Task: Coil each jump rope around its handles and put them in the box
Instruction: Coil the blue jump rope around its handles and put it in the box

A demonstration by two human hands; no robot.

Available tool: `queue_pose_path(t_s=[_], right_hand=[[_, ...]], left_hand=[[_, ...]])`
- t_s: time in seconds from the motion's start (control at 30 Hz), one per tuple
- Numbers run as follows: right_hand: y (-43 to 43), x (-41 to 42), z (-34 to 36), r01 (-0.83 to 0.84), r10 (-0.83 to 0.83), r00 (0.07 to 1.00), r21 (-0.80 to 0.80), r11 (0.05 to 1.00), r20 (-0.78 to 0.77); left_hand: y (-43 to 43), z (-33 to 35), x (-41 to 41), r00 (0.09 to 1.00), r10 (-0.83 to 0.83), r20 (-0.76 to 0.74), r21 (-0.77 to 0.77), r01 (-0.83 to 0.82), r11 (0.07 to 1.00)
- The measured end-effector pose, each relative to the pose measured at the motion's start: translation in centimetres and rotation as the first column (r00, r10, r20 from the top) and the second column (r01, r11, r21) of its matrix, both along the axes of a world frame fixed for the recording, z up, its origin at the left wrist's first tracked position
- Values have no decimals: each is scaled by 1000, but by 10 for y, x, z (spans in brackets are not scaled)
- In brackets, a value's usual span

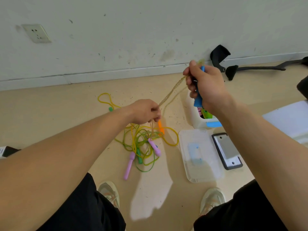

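Observation:
My right hand (205, 85) grips the blue handles (198, 99) of a jump rope upright above the box. Its pale rope (171, 92) runs down-left, blurred, to my left hand (145, 111), which pinches it. Below my left hand a tangle of yellow and green ropes (143, 139) lies on the floor with two pink handles (129, 165), a green handle (139, 156) and an orange handle (161, 127). The clear box (193, 117) with a blue latch stands behind my right forearm and holds a pink and green coiled rope (204, 113).
The box's clear lid (201, 155) lies on the floor beside a dark framed grey plate (227, 150). A black chair base (233, 65) lies by the wall. A white block (290, 117) stands at right. My shoes (110, 192) are near the bottom.

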State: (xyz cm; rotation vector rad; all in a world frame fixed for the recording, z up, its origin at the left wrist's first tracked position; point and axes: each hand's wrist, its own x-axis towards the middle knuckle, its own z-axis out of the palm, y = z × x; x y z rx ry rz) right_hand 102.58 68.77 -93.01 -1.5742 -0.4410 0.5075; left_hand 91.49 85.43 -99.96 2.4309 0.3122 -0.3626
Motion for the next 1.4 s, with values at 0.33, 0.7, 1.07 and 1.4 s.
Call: queue_pose_path(t_s=[0.33,0.7,1.07,1.4], right_hand=[[2,-22,-33,-479,554,832,-490,728,10],[12,-12,-11,-198,228,966,-224,954,120],[2,3,10,-103,105,988,-23,994,112],[8,-31,-31,-401,584,803,-618,676,118]], left_hand=[[-7,64,9,868,408,284,-592,-177,786],[11,42,-1,962,273,24,-458,-233,858],[-8,19,3,992,106,75,-232,-86,969],[-7,62,6,869,456,193,-677,-219,703]])
